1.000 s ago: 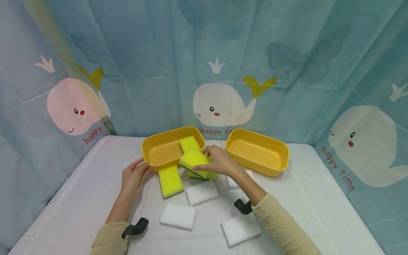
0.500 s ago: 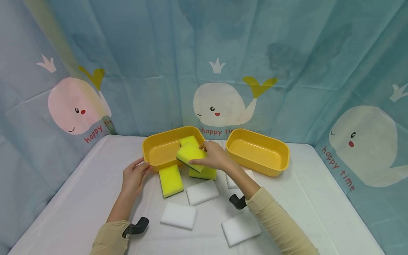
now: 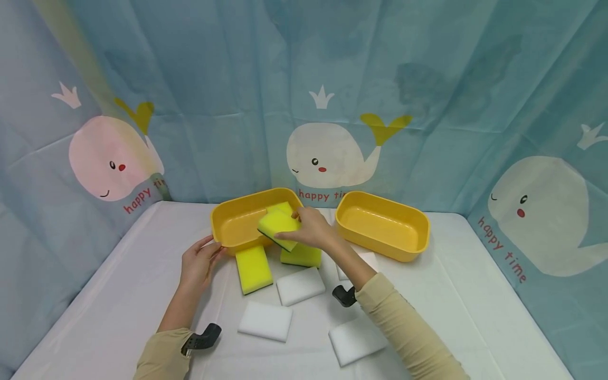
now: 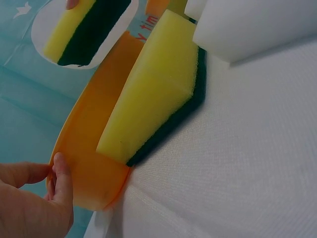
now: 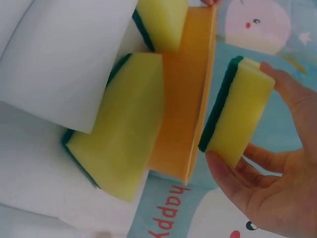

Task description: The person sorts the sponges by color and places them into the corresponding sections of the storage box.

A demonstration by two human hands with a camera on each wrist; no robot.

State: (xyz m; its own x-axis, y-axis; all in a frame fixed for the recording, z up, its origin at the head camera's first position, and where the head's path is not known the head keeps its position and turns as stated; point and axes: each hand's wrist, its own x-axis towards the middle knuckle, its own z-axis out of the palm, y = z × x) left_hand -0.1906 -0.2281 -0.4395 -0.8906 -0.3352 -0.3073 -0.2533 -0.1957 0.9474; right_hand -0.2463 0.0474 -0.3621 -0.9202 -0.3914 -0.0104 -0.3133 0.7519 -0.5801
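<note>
My left hand (image 3: 197, 266) pinches the rim of the left yellow plastic bin (image 3: 236, 232) at its near-left corner; thumb and fingers show on the rim in the left wrist view. Over that bin's near-right side, my right hand (image 3: 313, 229) holds a yellow sponge with a green scouring layer (image 5: 242, 111) between thumb and fingers, tilted and raised above the rim. Partly hidden behind it, another yellow sponge (image 3: 281, 206) is inside the bin. Two more yellow sponges, one at left (image 3: 254, 269) and one at right (image 3: 304, 257), lie against the bin's front.
A second yellow bin (image 3: 382, 224) stands to the right with nothing in it. Several white sponges lie in front, among them a middle one (image 3: 301, 286), a left one (image 3: 266, 321) and a right one (image 3: 356, 340). A whale-print curtain (image 3: 228, 142) hangs behind the table.
My right hand has moved left and slightly away from me, carrying the yellow sponge from above the front-right sponge to over the left bin. The left hand has stayed on the rim.
</note>
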